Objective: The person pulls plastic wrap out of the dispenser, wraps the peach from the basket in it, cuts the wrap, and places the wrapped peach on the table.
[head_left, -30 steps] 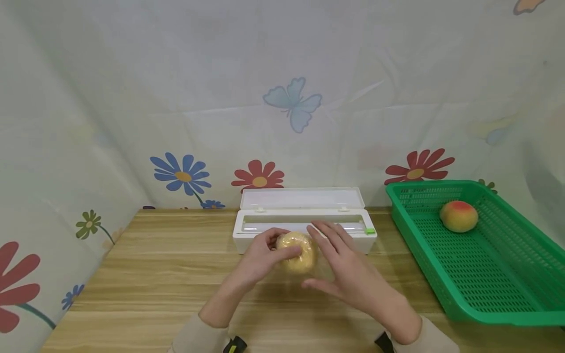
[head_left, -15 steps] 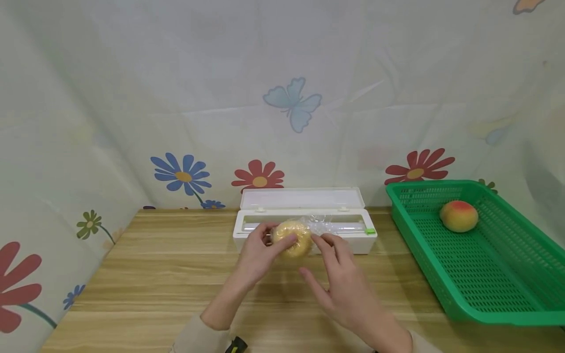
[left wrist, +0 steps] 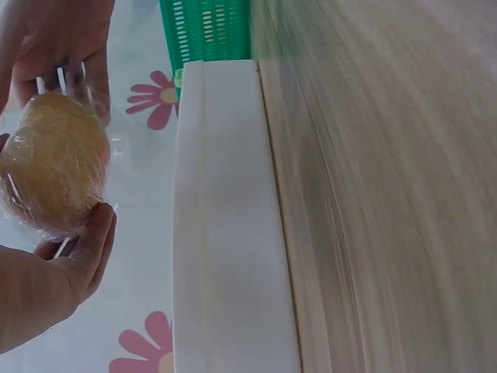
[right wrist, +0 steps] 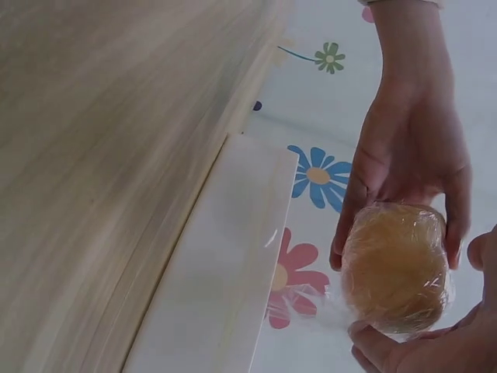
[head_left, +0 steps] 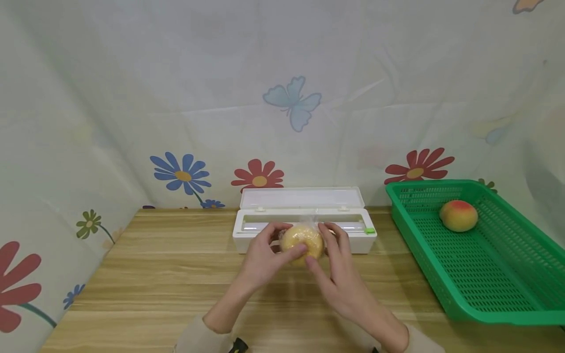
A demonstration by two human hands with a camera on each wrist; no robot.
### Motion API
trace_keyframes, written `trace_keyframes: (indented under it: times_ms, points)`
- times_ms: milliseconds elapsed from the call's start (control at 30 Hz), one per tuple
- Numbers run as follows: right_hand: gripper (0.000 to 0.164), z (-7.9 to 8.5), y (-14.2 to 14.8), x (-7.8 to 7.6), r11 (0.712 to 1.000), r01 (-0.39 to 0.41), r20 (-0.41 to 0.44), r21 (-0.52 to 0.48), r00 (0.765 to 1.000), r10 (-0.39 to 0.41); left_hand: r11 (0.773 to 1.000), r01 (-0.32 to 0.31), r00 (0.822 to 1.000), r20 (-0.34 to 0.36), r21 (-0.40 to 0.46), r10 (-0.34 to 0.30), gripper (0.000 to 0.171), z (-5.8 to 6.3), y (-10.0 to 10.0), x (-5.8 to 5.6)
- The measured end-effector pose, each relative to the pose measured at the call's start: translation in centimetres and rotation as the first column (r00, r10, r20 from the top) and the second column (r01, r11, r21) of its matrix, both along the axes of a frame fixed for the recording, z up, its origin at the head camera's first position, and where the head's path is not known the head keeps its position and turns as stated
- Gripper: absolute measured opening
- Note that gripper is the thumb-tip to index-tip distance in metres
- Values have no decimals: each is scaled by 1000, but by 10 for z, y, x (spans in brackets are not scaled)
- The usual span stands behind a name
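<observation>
A round yellow fruit in crinkled cling film is held up in front of the white cling film box in the head view. My left hand grips it from the left, thumb across its near face and fingers round the far side. From the right, my right hand has its fingers and thumb curled about the fruit's edge. The right wrist view shows the wrapped fruit between both hands, with a loose tail of film sticking out. What kind of fruit it is cannot be told through the film.
Behind the hands, the cling film box has its lid raised, a film roll inside and a green slider at its right end. A green basket on the right holds a peach. Everything stands on a wooden table.
The right hand has come in from apart to take hold of the fruit's right side. The fruit has turned and shifted slightly; loose film that spread to its right is now gathered closer.
</observation>
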State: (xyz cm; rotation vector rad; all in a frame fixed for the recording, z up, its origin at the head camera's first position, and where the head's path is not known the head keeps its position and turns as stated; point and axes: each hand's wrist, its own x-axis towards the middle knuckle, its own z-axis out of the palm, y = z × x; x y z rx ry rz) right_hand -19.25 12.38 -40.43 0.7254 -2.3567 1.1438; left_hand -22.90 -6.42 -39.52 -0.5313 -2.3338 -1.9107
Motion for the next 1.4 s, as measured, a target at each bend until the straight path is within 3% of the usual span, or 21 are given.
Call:
trace_keyframes:
  times_ms: [233, 333, 500, 900, 1100, 1200, 1400]
  points:
    - [62, 2, 1, -3, 991, -61, 91, -116, 993, 72, 999, 21, 998, -67, -27, -23, 55, 2, 1, 3]
    - [56, 3, 1, -4, 971, -84, 107, -222, 988, 110, 998, 33, 994, -105, -49, -38, 58, 2, 3, 5]
    - [48, 4, 1, -6, 925, -127, 89, -359, 981, 169, 997, 60, 992, -108, -55, -66, 63, 1, 6, 6]
    - [46, 4, 7, -10, 820, -242, 44, -518, 950, 308, 972, 236, 972, -12, -4, -236, 64, 1, -1, 6]
    - [43, 3, 9, -12, 784, -293, 40, -547, 927, 374, 962, 274, 961, 36, 4, -274, 69, 3, -3, 7]
    - [43, 2, 9, -13, 774, -310, 22, -552, 922, 386, 954, 295, 953, 63, 47, -298, 71, 3, -3, 7]
    - [42, 2, 10, -13, 779, -310, 12, -545, 926, 376, 932, 337, 930, 107, 135, -352, 75, 2, 0, 7]
